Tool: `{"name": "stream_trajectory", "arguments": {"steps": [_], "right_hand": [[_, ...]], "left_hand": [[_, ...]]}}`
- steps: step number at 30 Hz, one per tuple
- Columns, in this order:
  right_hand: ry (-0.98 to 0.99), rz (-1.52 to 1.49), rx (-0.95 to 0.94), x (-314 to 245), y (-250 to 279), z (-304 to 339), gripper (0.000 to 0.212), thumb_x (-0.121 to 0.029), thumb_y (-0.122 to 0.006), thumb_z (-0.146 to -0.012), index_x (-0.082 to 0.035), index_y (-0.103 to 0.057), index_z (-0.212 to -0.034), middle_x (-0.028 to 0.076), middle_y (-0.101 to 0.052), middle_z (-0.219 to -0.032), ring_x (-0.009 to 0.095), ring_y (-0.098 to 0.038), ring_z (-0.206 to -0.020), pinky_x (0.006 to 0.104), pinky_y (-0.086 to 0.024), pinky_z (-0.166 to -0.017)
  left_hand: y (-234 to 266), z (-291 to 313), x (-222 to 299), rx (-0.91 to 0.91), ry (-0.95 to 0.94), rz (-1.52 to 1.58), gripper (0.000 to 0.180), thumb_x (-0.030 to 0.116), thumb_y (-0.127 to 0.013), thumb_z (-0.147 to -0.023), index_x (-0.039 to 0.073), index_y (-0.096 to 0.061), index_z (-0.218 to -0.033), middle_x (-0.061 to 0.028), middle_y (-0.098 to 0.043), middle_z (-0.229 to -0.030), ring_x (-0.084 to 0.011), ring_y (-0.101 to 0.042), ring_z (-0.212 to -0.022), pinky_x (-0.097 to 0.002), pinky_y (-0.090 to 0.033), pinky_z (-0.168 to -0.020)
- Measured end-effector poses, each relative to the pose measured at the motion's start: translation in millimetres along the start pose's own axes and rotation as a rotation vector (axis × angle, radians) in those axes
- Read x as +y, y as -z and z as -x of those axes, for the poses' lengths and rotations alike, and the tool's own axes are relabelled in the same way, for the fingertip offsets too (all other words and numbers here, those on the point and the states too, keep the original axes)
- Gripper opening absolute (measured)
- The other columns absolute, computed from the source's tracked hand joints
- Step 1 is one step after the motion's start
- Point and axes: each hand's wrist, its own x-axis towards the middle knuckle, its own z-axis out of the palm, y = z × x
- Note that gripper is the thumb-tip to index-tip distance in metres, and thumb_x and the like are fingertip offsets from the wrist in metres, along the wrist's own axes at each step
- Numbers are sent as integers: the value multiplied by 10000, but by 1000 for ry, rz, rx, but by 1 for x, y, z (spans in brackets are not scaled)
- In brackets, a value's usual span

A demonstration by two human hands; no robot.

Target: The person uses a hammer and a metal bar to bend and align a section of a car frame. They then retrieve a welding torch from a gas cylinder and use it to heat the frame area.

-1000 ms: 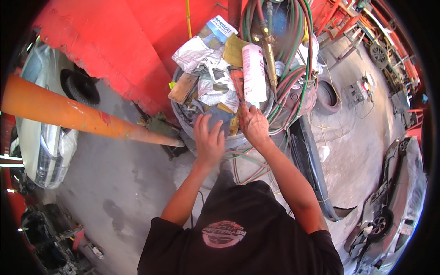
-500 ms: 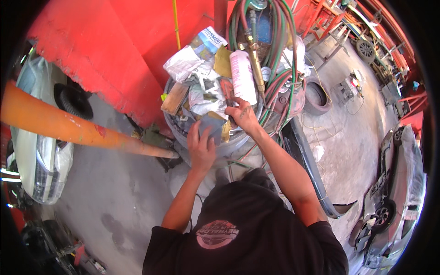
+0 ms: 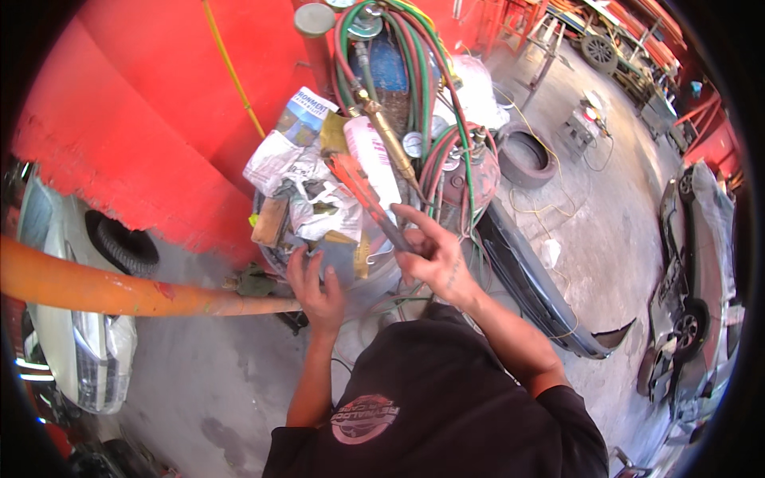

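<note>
Red tool (image 3: 371,205) — right fingers (image 3: 421,222) clamped on its dark end; left fingers (image 3: 296,271) apart.

Scuffed red tool (image 3: 362,193), shiny brassy torch (image 3: 388,142)

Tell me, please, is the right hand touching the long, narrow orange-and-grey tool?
Touching. The head view shows the right hand holding the dark grey end of the long, narrow orange-and-grey tool between thumb and fingers.

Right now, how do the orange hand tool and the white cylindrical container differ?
The orange hand tool is slim and dark toward its lower end; the white cylindrical container is broader, with pink print. The tool is in the right grip; the container is unheld. Both slant toward the picture's lower right.
</note>
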Motion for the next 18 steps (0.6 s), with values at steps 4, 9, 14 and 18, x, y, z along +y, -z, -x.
{"name": "stream_trajectory", "arguments": {"steps": [4, 9, 14, 18], "right_hand": [[6, 136, 62, -18, 40, 22, 704, -47, -646, -836, -44, -370, -1484, -9, -558, -751, 74, -541, -673, 255, -453, -636], [-299, -59, 55, 27, 74, 20, 424, -109, -601, -934, 59, -509, -1313, 21, -575, -703, 88, -514, -499, 242, -395, -466], [-128, -24, 363, 43, 106, 34, 234, -125, -591, -949, 45, -578, -1109, 30, -570, -696, 104, -526, -505, 247, -391, -458], [10, 48, 407, 31, 183, 17, 287, -113, -596, -948, 29, -530, -1189, 67, -600, -865, 121, -588, -618, 270, -440, -501]], "left_hand": [[-13, -24, 26, -34, -22, 140, 253, 51, -589, -887, -60, -623, -1111, -214, -583, -1213, -388, -529, -1155, -471, -408, -995], [-50, -36, 60, -253, 43, 381, 235, 55, -597, -895, -37, -647, -1106, -186, -649, -1120, -372, -607, -1063, -433, -458, -955], [-84, -28, 80, -480, -15, 429, 184, 56, -608, -894, -20, -669, -1050, -189, -678, -1019, -346, -649, -1008, -385, -488, -911], [-117, -22, 88, -619, 125, 437, 166, 66, -592, -917, -40, -664, -1022, -173, -685, -996, -290, -668, -932, -349, -505, -839]]}}
